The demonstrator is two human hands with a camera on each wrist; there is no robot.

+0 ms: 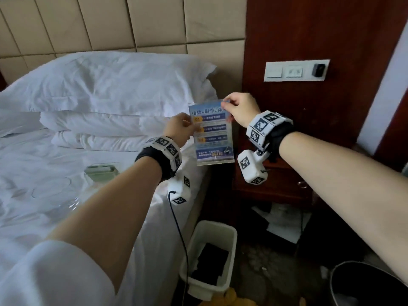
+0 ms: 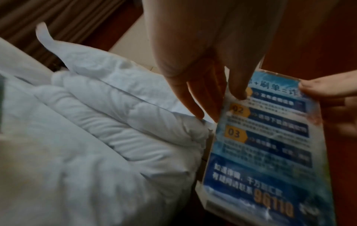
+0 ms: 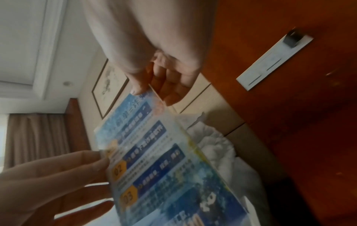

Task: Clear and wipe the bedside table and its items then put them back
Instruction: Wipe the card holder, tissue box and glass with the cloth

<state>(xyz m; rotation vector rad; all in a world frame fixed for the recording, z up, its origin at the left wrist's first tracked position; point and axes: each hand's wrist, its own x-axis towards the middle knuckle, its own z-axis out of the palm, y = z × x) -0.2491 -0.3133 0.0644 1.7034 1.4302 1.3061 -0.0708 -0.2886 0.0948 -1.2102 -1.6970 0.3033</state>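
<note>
A blue printed sign in a clear acrylic holder (image 1: 212, 133) hangs upright in the air between the bed and the dark wooden bedside table (image 1: 276, 184). My left hand (image 1: 190, 125) pinches its left edge, thumb on the front and fingers behind. My right hand (image 1: 225, 104) pinches its top right corner. The left wrist view shows the sign (image 2: 266, 145) with my left hand (image 2: 230, 97) at its upper left edge. In the right wrist view my right hand (image 3: 152, 93) nips the top of the sign (image 3: 164, 160). My right wrist hides most of the tabletop.
White pillows (image 1: 110, 96) and a sheet cover the bed on the left, where a clear tray with something green (image 1: 101, 172) lies. A white bin (image 1: 209, 257) stands on the floor below, a dark bin (image 1: 371, 283) at bottom right. A switch panel (image 1: 295, 70) is on the wooden wall.
</note>
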